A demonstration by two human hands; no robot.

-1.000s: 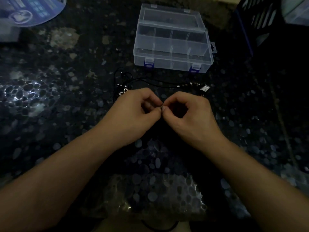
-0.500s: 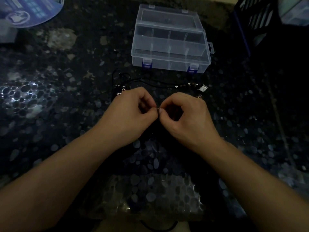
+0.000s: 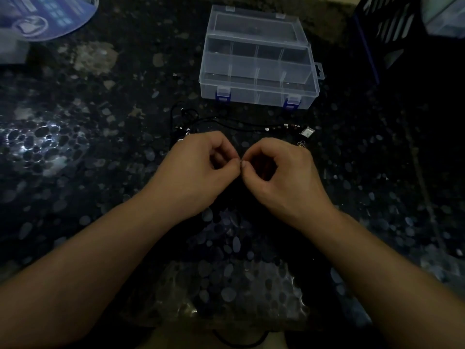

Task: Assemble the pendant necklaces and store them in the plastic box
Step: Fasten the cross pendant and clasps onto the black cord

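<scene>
My left hand [image 3: 201,170] and my right hand [image 3: 279,172] meet fingertip to fingertip over the dark speckled table, each pinching a tiny necklace part that is too small and dark to make out. A black necklace cord [image 3: 226,123] lies just beyond the hands, with metal ends [image 3: 292,126] at its right. Small silver rings [image 3: 301,143] show by my right knuckles. The clear plastic box [image 3: 259,79] with dividers and blue latches stands open farther back.
A small clear bag [image 3: 307,132] lies right of the cord ends. A blue printed sheet [image 3: 47,18] sits at the far left corner, and a dark slatted crate [image 3: 392,28] stands at the far right. A crinkled plastic bag [image 3: 234,290] lies near the table's front edge.
Both hands stay pinched together at the same spot; the view has shifted slightly, nothing else moved.
</scene>
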